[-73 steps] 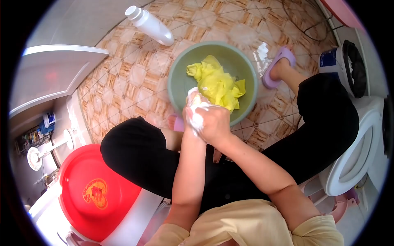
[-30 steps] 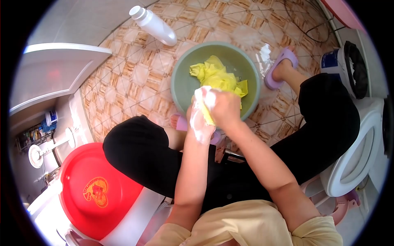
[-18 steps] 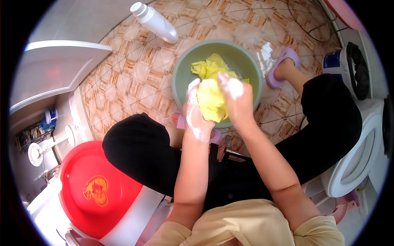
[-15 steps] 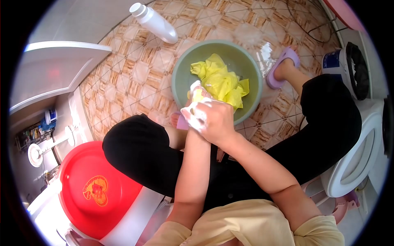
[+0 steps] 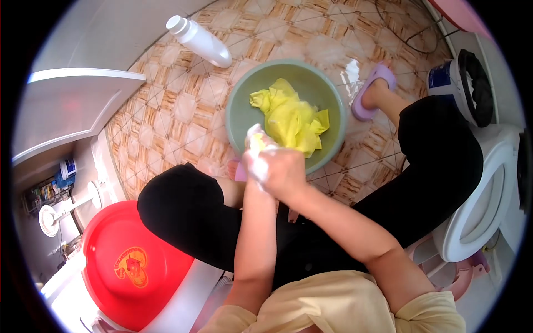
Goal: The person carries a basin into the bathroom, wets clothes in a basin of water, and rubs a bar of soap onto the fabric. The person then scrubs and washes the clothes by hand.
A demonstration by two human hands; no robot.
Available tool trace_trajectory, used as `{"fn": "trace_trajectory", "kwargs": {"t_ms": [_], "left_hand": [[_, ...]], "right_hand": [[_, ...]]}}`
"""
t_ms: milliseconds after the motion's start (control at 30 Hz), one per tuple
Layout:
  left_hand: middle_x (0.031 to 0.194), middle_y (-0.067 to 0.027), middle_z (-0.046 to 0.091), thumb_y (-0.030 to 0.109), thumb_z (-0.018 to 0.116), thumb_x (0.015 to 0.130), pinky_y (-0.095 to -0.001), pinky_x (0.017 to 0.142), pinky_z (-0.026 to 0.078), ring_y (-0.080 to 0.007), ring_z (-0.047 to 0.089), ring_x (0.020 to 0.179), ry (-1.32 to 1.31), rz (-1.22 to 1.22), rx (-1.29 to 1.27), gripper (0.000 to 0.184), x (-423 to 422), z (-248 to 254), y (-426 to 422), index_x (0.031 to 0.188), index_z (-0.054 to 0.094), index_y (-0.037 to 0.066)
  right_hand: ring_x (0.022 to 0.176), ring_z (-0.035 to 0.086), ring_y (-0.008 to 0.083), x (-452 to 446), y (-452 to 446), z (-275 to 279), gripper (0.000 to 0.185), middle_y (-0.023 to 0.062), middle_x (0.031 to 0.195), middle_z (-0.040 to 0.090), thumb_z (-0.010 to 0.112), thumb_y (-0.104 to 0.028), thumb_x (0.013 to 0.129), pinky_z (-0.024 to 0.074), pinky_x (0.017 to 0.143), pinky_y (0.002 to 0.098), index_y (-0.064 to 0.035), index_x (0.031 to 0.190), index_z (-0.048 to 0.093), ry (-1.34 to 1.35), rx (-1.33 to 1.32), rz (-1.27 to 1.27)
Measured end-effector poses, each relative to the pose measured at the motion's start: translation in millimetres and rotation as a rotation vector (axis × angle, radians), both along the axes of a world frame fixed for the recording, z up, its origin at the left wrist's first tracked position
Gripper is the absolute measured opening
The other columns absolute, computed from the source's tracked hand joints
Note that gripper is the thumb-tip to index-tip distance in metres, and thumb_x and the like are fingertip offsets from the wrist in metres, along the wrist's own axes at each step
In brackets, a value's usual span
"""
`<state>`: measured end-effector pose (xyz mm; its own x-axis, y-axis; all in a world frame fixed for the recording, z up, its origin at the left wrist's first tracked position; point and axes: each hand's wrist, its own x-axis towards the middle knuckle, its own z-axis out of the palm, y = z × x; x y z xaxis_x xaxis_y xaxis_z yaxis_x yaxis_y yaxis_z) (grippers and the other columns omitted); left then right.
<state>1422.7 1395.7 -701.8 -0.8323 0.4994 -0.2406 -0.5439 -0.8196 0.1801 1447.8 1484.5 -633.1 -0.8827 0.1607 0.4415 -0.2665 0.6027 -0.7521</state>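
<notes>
My left hand, covered in white foam, is closed on yellow cloth, a bit of which shows between the fingers. My right hand is closed over it from the right, pressed against the same cloth, with foam between the two. Both hands are above the near left rim of a green basin. Inside the basin lies crumpled yellow fabric. Most of the cloth between my hands is hidden by my fingers.
A white bottle is on the tiled floor behind the basin. At the left is a red basin. To the right are a lidded bucket, a toilet and my foot in a purple slipper.
The hands parted, showing the yellow cloth between them, then came together again over it. The whole view has shifted slightly since half a second ago.
</notes>
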Motion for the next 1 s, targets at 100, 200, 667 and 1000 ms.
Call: {"fn": "trace_trajectory", "kwargs": {"t_ms": [100,200,667,1000], "left_hand": [[0.078,-0.0019,0.056,0.029,0.049,0.094,-0.0252,0.058,0.048,-0.0141,0.057,0.068,-0.237,0.083,-0.334,0.020,3,11,4,0.094,0.055,0.010],[0.097,-0.0062,0.058,0.027,0.050,0.093,-0.0270,0.067,0.051,-0.0173,0.060,0.082,-0.334,0.158,-0.637,0.026,7,48,30,0.110,0.055,0.007],[0.070,-0.0002,0.054,0.027,0.049,0.093,-0.0269,0.056,0.046,-0.0131,0.055,0.064,-0.457,0.190,-0.571,0.019,1,47,35,0.082,0.054,0.012],[0.084,-0.0044,0.057,0.025,0.049,0.094,-0.0273,0.068,0.049,-0.0164,0.057,0.077,-0.479,0.144,-0.520,0.022,2,43,35,0.107,0.054,0.008]], "right_hand": [[0.048,0.058,0.0277,-6,9,-8,0.026,0.0122,0.055,0.058,0.061,-0.027,0.080,0.0442,0.045,0.0380,-0.0096,0.060,0.061,-0.173,-0.075,-0.024],[0.054,0.061,0.0264,-15,25,-28,0.020,0.0125,0.061,0.061,0.061,-0.028,0.077,0.0464,0.049,0.0376,-0.0106,0.067,0.064,-0.538,-0.086,-0.063],[0.049,0.057,0.0281,-9,12,-27,0.031,0.0105,0.054,0.056,0.061,-0.029,0.081,0.0445,0.047,0.0379,-0.0074,0.058,0.056,-0.304,-0.062,-0.055],[0.050,0.057,0.0288,-14,24,-25,0.020,0.0100,0.058,0.058,0.065,-0.027,0.074,0.0437,0.046,0.0398,-0.0097,0.064,0.061,-0.414,-0.070,-0.073]]}}
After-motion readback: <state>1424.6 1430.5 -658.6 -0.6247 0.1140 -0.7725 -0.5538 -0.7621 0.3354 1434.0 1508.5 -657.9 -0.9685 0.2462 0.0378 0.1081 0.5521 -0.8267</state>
